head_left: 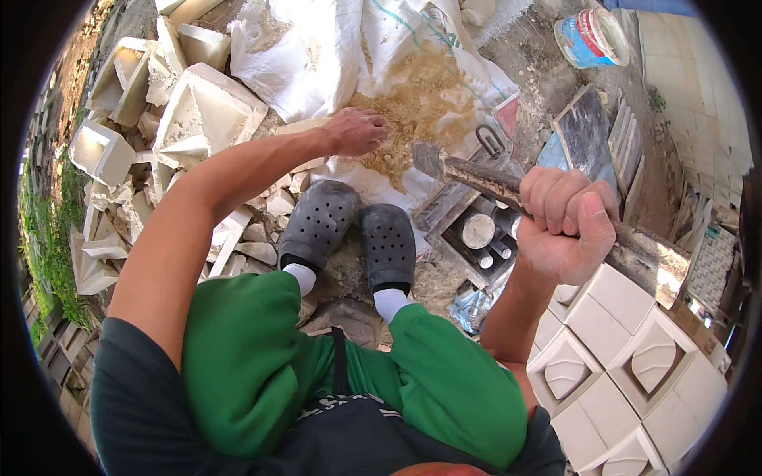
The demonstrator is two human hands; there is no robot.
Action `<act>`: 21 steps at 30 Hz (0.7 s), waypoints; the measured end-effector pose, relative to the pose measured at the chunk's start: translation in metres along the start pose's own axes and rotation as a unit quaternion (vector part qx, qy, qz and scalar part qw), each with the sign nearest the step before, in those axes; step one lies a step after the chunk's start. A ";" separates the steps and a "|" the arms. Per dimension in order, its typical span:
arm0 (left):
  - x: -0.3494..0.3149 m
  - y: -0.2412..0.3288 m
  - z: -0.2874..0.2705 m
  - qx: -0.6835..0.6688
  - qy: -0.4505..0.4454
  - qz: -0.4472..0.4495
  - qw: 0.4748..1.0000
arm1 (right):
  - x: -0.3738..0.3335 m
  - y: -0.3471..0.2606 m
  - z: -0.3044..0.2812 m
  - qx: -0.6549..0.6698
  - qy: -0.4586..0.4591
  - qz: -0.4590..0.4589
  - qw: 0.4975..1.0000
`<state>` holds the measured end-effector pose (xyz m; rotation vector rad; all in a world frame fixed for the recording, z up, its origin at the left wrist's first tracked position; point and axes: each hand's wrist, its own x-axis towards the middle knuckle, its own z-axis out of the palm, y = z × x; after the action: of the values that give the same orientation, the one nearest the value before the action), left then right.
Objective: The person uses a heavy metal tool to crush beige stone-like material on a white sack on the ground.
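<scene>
My right hand (567, 222) is closed round a long, worn wooden-handled tool (484, 176), raised on the right. Its narrower end carries a dark, flat head and points left over the sacks; its thick pale end passes behind my wrist. I cannot make out its exact kind. My left hand (357, 132) reaches forward, palm down, fingers loosely bent and nothing visible in them. Below it lies brownish sandy powder (421, 95) on a white woven sack (305, 59). Whether the fingertips touch the powder is unclear.
Broken cream blocks (206, 115) pile up on the left. A dark metal box (448, 210) with pale cylinders stands right of my grey clogs (317, 222). Patterned cream tiles (603, 325) lie lower right, dark boards (583, 131) and a blue-and-red bucket (575, 44) farther off.
</scene>
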<state>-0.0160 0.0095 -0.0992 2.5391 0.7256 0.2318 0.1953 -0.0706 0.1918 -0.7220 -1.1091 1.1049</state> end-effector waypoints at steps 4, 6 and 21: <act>0.004 -0.001 -0.007 -0.016 0.021 -0.041 0.999 | -0.022 0.074 0.006 -0.071 0.062 0.077 0.993; 0.004 -0.003 -0.008 -0.008 0.024 -0.039 0.999 | -0.030 0.103 -0.006 -0.100 0.049 0.077 0.991; 0.008 -0.009 -0.021 -0.028 0.005 -0.101 0.995 | -0.009 0.095 0.007 -0.044 0.108 0.066 0.991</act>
<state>-0.0194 0.0290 -0.0853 2.3930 0.9576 0.1923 0.1573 -0.0484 0.1063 -0.9732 -0.9399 1.0644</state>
